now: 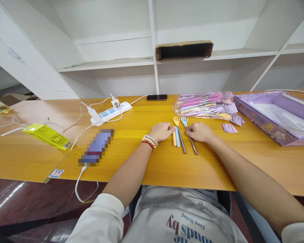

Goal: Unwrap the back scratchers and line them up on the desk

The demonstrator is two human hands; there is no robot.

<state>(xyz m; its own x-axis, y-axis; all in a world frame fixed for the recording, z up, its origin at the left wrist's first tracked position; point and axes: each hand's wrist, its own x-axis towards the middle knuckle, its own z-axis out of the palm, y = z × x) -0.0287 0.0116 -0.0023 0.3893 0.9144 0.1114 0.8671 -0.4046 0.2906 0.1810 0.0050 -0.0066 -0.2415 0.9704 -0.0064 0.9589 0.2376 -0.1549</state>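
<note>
My left hand (162,131) rests on the table with its fingers closed, thumb and fingertips at the upper end of a loose yellow handle (174,139). Right beside that lies a loose blue handle (177,139). A back scratcher with a yellow claw head (176,120) and a metal shaft lies to their right. Another, a blue-headed back scratcher (184,121), slants next to it; my right hand (199,131) has its curled fingers on the metal shaft. Part of each grip is hidden behind the fingers.
Bagged back scratchers (205,105) lie at the back, near small purple cards (229,128) and a purple box (266,118) on the right. Leftward are a phone (97,146) on a cable, a power strip (111,114) and a yellow box (49,136). A dark phone (156,97) lies by the shelf.
</note>
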